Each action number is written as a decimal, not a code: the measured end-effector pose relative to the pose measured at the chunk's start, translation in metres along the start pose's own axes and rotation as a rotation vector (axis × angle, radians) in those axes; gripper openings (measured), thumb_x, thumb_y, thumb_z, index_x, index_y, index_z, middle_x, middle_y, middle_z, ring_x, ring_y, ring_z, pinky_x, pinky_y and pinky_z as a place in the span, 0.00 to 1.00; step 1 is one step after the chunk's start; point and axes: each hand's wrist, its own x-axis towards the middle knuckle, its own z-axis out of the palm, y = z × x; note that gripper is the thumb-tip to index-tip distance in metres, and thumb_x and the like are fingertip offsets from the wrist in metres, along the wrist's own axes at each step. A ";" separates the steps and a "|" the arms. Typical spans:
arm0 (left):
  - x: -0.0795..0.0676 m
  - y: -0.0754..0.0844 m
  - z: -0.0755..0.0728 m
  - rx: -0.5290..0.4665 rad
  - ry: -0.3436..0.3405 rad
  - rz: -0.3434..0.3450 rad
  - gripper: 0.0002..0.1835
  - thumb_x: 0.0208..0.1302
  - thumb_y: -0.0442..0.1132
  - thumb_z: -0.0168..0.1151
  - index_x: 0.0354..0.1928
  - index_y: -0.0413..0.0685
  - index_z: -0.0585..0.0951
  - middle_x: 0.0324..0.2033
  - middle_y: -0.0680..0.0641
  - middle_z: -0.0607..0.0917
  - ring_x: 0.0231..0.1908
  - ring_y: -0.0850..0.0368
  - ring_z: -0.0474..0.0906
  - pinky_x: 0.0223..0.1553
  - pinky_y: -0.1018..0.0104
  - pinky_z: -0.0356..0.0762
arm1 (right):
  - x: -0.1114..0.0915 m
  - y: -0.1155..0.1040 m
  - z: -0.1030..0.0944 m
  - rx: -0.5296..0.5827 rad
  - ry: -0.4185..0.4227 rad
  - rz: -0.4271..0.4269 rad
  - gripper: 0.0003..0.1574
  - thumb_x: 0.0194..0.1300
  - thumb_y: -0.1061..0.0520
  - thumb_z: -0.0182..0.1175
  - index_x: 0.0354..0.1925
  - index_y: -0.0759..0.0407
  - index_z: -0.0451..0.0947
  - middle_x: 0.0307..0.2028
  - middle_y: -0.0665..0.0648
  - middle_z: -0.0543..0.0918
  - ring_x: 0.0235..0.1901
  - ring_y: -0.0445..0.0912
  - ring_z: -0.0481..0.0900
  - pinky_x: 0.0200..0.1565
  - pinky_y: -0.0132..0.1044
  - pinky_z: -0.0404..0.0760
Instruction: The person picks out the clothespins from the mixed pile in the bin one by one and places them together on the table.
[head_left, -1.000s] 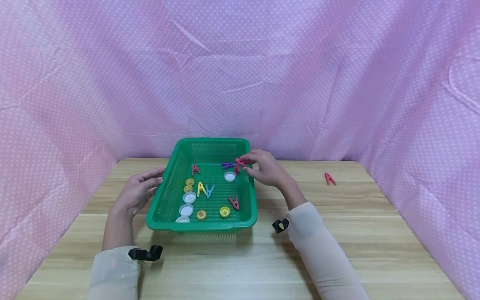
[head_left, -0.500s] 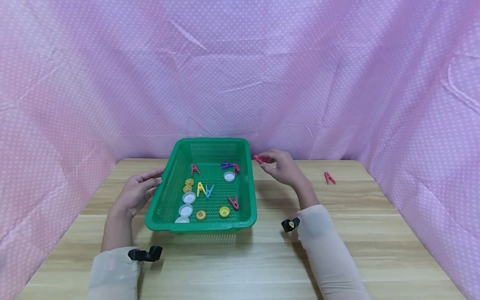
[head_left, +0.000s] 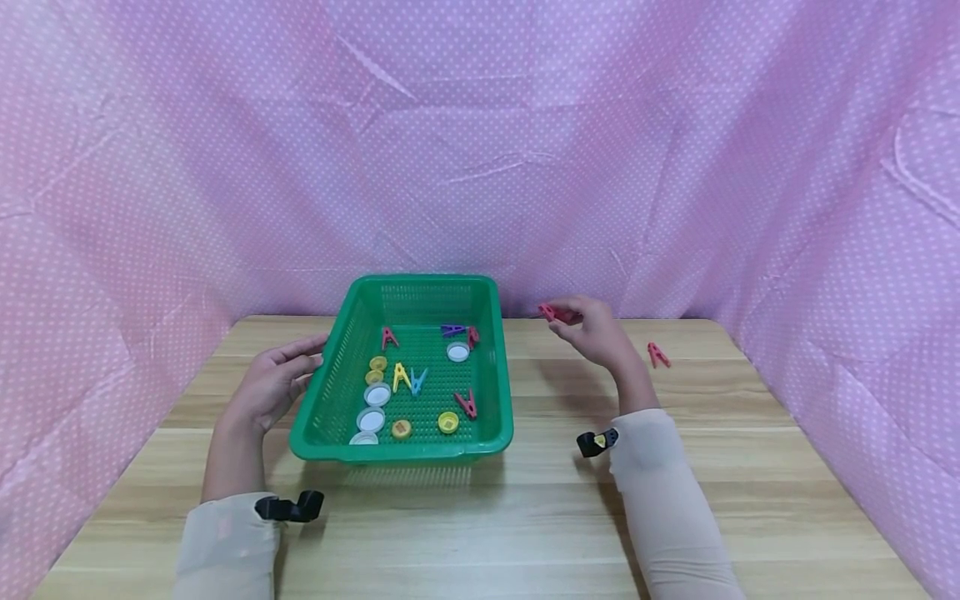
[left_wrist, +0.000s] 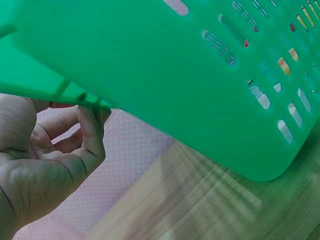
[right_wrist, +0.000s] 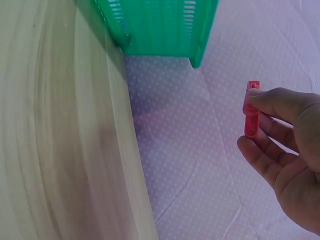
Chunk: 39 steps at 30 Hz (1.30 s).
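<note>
My right hand [head_left: 598, 335] pinches a red clothespin [head_left: 547, 312] above the table, to the right of the basket. In the right wrist view this clothespin [right_wrist: 252, 110] sits between thumb and fingertips. At the left side of the green plastic basket [head_left: 401, 454], my left hand [head_left: 262, 390] holds the rim. The left wrist view has its fingers [left_wrist: 91, 132] bent up against the underside of the rim. Inside the basket lie a yellow clothespin [head_left: 401, 377], a blue clothespin [head_left: 418, 382], a purple clothespin [head_left: 453, 331] and several red ones, one being the red clothespin [head_left: 467, 404] near the front.
Several round caps lie in the basket too, such as a white cap [head_left: 377, 395] and a yellow cap [head_left: 448, 422]. Another red clothespin [head_left: 658, 355] rests on the wooden table [head_left: 600, 533] at the right. Pink dotted cloth [head_left: 480, 167] hangs behind.
My right hand has drawn a red clothespin away from the basket's right rim, moving right over the table. The left hand and the basket have barely shifted.
</note>
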 end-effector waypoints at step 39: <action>0.000 0.003 0.001 -0.017 0.002 -0.010 0.27 0.75 0.34 0.60 0.72 0.35 0.70 0.52 0.58 0.86 0.48 0.65 0.84 0.49 0.73 0.82 | -0.049 0.084 -0.053 -0.060 0.120 0.347 0.23 0.71 0.60 0.65 0.60 0.72 0.79 0.49 0.71 0.85 0.49 0.60 0.83 0.49 0.35 0.81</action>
